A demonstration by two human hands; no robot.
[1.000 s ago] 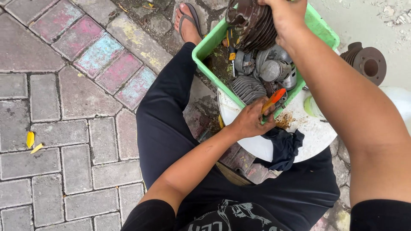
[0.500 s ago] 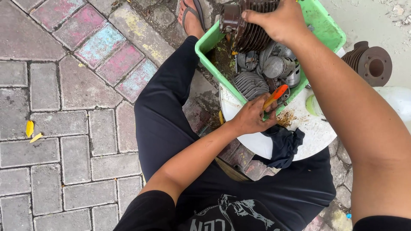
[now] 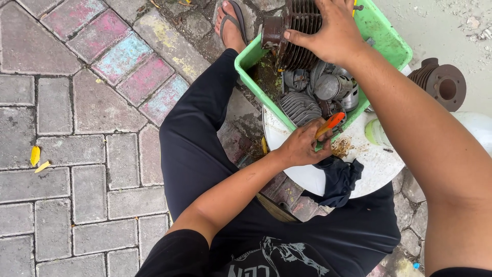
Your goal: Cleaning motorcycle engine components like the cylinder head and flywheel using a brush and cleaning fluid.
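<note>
Head view: right hand clamping fingers around finned engine cylinder at frame top, above green tub; left hand gripping orange-handled tool at tub's near rim. Risking greasy cylinder slipping, dropping onto parts below.

A tub is set on a round table, toward its far edge. In the tub, a finned cylinder is stood at the far left, with the right hand laid over it. A piston and a finned head are lain in the tub nearer. At the tub's near rim the left hand is placed, a handled tool held in it. A cloth is draped over the table's near edge. A flanged part is set right of the tub. A sandalled foot is planted on the paving, left of the tub.
</note>
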